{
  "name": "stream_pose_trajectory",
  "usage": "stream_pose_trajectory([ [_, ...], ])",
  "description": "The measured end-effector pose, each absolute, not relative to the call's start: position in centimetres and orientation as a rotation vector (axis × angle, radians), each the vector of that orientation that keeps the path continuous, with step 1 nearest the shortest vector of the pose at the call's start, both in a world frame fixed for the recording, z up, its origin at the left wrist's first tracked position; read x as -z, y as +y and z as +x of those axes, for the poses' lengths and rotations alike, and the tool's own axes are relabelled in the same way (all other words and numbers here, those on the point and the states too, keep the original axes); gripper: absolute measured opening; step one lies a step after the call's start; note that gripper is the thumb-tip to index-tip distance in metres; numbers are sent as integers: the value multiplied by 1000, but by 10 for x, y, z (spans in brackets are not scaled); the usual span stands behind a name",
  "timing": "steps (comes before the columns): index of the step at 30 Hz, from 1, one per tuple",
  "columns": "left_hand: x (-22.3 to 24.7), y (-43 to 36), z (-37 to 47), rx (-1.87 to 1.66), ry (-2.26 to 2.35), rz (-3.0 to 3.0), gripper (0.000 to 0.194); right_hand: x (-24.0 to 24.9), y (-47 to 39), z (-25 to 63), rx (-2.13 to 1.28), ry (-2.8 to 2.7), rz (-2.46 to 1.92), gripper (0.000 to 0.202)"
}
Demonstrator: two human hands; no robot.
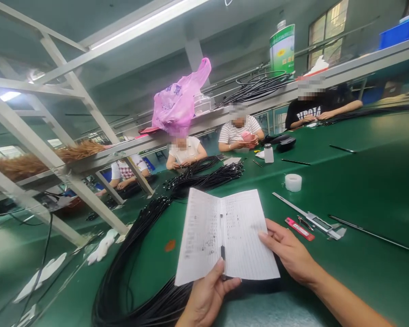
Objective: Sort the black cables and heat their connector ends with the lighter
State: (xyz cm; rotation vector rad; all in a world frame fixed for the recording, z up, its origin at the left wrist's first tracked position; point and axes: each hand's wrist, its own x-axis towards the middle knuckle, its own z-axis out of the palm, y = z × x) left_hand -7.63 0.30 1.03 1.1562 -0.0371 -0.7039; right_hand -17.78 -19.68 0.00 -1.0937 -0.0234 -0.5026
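An open notebook (247,250) with lined, handwritten pages is held up in front of me. My left hand (206,295) grips its bottom edge at the fold, the thumb on top. A clear pen with a black part (222,252) lies along the fold under that thumb. My right hand (289,252) pinches the right page's edge between thumb and fingers. Right of it lie a digital caliper (313,218), a red-and-white packet or tool (299,228) and a long thin dark rod (371,233). A thick bundle of black cables (122,263) curves behind and left of the notebook.
White tape (293,182), a small white bottle (268,153) and more cables (207,179) lie on the green table (371,181). Several people sit opposite. A shelf frame (85,200) stands left; a pink bag (182,97) and green can (282,50) sit on the overhead shelf.
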Motion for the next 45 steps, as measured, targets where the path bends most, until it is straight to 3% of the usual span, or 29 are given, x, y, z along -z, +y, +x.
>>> stream_pose_trajectory([
  [20,-9,4,-75,726,-14,1085,49,-10,-196,-191,462,60,-1227,43],
  [33,-9,6,-75,718,-41,1096,58,-8,-196,-192,498,70,-1237,43],
  [42,-7,4,-79,602,-239,1340,44,-3,-189,-184,449,39,-1196,48],
  [45,-10,4,-78,601,-257,1315,49,-4,-186,-183,449,36,-1184,49],
])
